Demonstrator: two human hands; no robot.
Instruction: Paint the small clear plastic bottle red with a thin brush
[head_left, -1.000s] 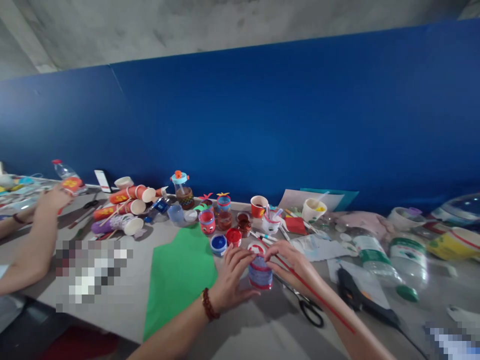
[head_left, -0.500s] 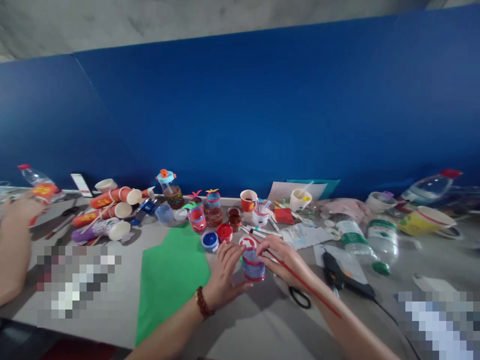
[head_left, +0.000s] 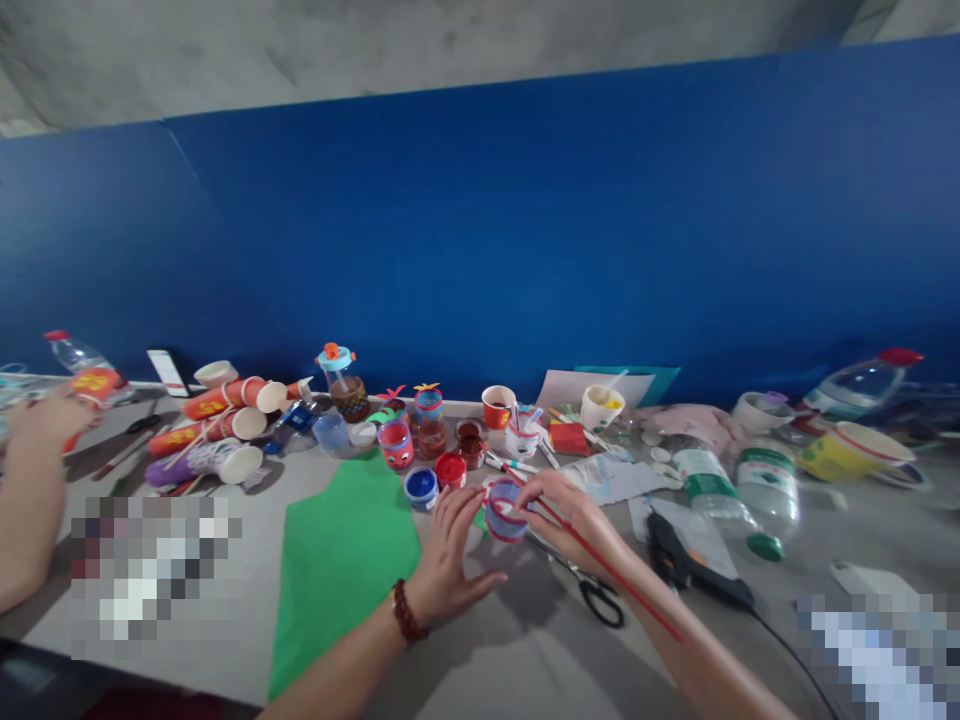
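My right hand pinches the rim of a small blue cup with red bands, lifted and tilted just above the grey table. A long thin red stick lies along my right hand and forearm, also held. My left hand, with a bead bracelet on the wrist, has its fingers spread beside the cup, holding nothing. It rests at the edge of a green paper sheet.
Blue and red paint pots stand just behind the cup. Scissors and a black glue gun lie to the right, with plastic bottles beyond. Paper cups are piled at left, where another person's arm holds a bottle.
My right hand has lifted and tilted the blue cup off the table. My left hand has let go of it and spread open beside it.
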